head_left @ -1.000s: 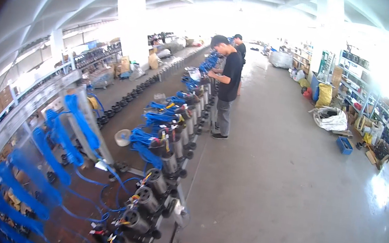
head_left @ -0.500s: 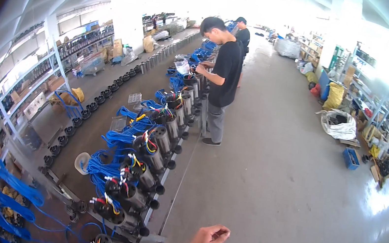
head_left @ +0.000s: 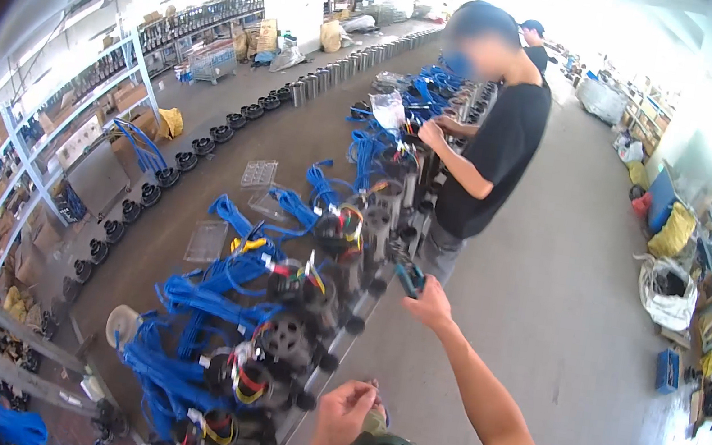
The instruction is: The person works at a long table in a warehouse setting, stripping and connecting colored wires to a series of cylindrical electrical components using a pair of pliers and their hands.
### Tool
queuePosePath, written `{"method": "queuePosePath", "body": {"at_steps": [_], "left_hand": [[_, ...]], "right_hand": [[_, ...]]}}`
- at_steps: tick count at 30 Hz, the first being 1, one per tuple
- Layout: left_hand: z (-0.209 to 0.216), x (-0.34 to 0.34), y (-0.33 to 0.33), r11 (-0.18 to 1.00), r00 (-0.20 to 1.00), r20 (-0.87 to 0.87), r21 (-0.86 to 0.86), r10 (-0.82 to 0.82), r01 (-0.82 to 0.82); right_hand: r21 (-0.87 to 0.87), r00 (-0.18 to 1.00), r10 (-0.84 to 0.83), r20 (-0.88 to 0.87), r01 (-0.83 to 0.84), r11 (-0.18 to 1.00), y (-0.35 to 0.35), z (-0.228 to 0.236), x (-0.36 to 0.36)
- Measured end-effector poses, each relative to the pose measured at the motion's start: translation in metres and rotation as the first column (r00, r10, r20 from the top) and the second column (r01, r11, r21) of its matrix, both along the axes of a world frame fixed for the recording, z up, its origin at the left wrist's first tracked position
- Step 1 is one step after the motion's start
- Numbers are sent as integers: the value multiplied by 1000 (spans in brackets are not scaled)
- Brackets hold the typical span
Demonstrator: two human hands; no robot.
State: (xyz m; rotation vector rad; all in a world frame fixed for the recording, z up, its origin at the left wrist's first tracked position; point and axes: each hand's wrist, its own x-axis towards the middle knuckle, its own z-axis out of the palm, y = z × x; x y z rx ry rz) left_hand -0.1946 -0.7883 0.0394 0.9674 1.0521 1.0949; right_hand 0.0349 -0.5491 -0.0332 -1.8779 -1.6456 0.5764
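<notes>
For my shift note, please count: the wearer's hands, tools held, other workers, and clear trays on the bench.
Hands: 2, left hand, right hand
Tool in right hand: 1
Workers: 2, near worker, far worker
Clear trays: 3, upper tray, middle tray, lower tray
Total: 8

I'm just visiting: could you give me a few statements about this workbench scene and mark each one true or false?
1. The right hand holds a small teal-and-black tool. True.
2. The blue cables lie on the floor. False: they lie on the long bench among the motors.
3. A co-worker in a black shirt stands at the same bench. True.
4. The left hand grips a motor. False: it is curled near the person's chest, off the bench.
</notes>
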Motion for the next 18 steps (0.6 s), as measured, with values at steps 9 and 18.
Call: {"method": "queuePosePath", "body": {"at_steps": [9, 18], "left_hand": [[15, 23, 218, 949, 909, -292, 191, 298, -250], [27, 27, 318, 779, 543, -565, 371, 621, -505]], "right_hand": [[-56, 842, 332, 426, -342, 938, 213, 0, -22], [-247, 565, 815, -129, -814, 526, 234, 101, -32]]}}
